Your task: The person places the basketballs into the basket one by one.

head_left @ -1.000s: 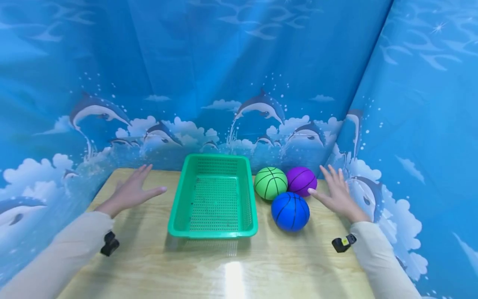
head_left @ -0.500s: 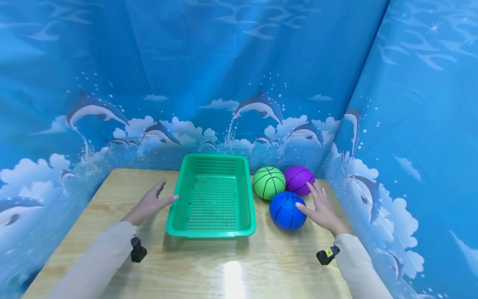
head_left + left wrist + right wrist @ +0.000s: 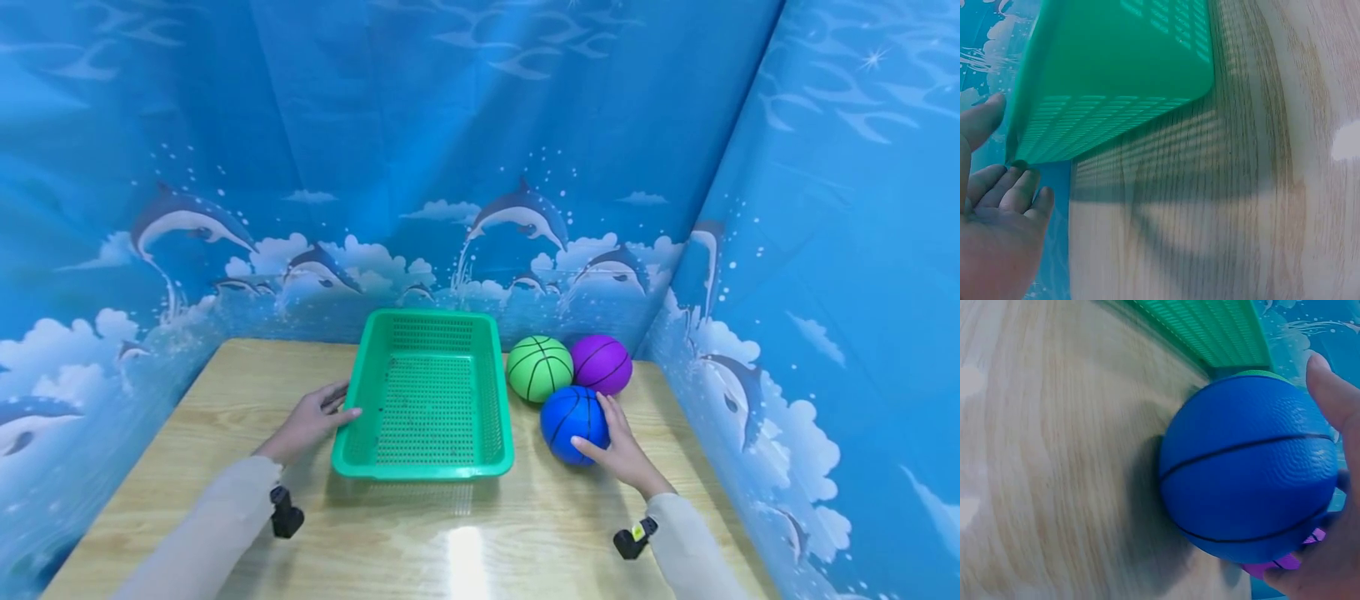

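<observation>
Fingers of the right hand [image 3: 626, 454] are being spread around the right side of the blue ball [image 3: 572, 423], with the thumb being held apart from them; a gap is being shown beside the thumb in the right wrist view, and whether the fingertips are being pressed to the ball cannot be told. Fingers of the left hand [image 3: 310, 423] are being bent at the outer left side of the green basket [image 3: 422, 474], while the thumb is being held over the rim, apart from them; firm contact cannot be told.

The blue ball is being supported by the wooden table [image 3: 570, 533], to the right of the basket and apart from it. Its round surface is being crossed by black seams, some being directed roughly from near side to far. The basket is being stood upright, its long axis being pointed away from the person, toward the dolphin backdrop [image 3: 337, 125]. Its perforated floor is being exposed to view. Outside its right wall, the green ball [image 3: 540, 369] and the purple ball [image 3: 602, 364] are being seen side by side, behind the blue one.
</observation>
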Demonstrator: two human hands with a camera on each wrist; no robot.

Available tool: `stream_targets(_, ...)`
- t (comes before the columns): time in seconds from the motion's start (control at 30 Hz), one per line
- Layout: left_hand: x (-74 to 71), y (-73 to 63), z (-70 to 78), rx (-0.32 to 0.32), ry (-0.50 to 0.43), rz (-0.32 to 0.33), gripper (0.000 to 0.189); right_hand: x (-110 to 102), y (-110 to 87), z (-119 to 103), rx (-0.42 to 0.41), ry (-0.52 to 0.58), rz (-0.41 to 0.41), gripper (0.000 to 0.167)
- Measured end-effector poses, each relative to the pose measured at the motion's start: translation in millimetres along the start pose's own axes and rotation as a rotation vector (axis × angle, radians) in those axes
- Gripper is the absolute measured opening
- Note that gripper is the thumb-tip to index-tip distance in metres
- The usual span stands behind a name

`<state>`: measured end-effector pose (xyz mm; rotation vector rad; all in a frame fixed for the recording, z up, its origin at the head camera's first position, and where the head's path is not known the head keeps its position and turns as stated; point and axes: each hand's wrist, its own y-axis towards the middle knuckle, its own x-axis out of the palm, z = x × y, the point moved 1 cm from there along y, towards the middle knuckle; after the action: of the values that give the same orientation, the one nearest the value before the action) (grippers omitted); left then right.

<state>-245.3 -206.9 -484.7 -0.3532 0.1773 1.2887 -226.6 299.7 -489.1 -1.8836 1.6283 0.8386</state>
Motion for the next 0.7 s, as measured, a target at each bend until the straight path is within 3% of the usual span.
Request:
stream_targets(0.17, 1.4, 0.7, -2.1, -0.025, -0.025, 0.019, 0.074, 8, 3.1, 5, 0.018, 0.010, 0.048, 0.103)
stream_targets(0.47, 3.0, -1.0, -5.0, -0.012, -0.029, 0.044, 0.074, 19, 6.0, 13, 0.019, 0.040, 0.169, 0.108)
stream_targets(0.7, 4.0, -3.9, -7.4, -0.009, -0.035, 0.084, 0.075, 20, 6.4, 16, 0.065, 0.076, 0.180, 0.113)
